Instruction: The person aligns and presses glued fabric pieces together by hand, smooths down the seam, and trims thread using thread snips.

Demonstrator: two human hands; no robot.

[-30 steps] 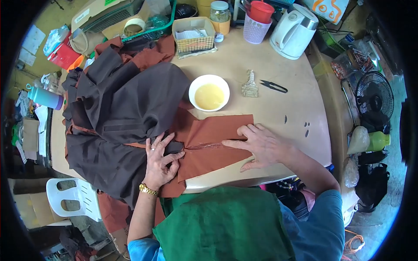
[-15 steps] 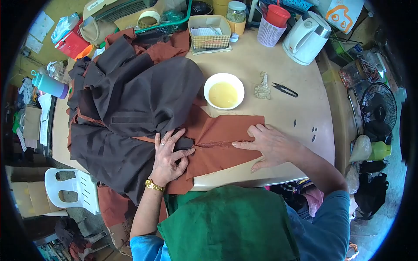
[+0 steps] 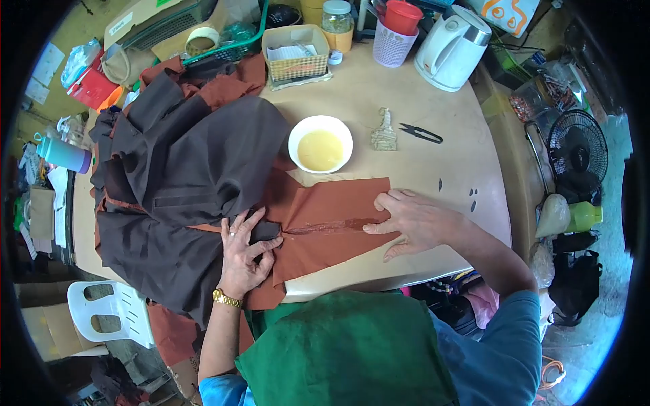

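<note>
The two hands were set apart on the cloth, both palm down. The left hand [image 3: 247, 257], with one ring [image 3: 233, 234] and one gold watch [image 3: 226, 298], pressed where the garment met the panel; whether its thumb and forefinger pinched anything, I cannot tell. The right hand [image 3: 420, 220] had its fingers spread, their tips touching the panel's right edge.

Between them, at the near side of the counter [image 3: 447, 155], one rust-brown panel [image 3: 332, 254] lay mostly flat, its right edge straight. A darker, wet-looking streak [image 3: 311, 228] ran left to right along its middle, wrinkled at the left end. To the left, a dark brown garment [image 3: 196, 155] was heaped in loose folds, with rust-brown cloth showing at its far end.

Just beyond the panel stood one white bowl [image 3: 323, 122] of pale yellow liquid [image 3: 320, 150]. Right of it lay one beige, brush-shaped item [image 3: 384, 135] and one pair of black thread snips [image 3: 421, 133]; nearer, four small dark marks [image 3: 440, 184] dotted the surface.

Along the far side were one basket [image 3: 298, 68], one lidded jar [image 3: 337, 24], one lilac holder [image 3: 393, 47] containing one red cup [image 3: 403, 17], and one white kettle [image 3: 450, 51]. One white plastic chair [image 3: 128, 312] stood at the near left, one black fan [image 3: 579, 152] at the far right.
</note>
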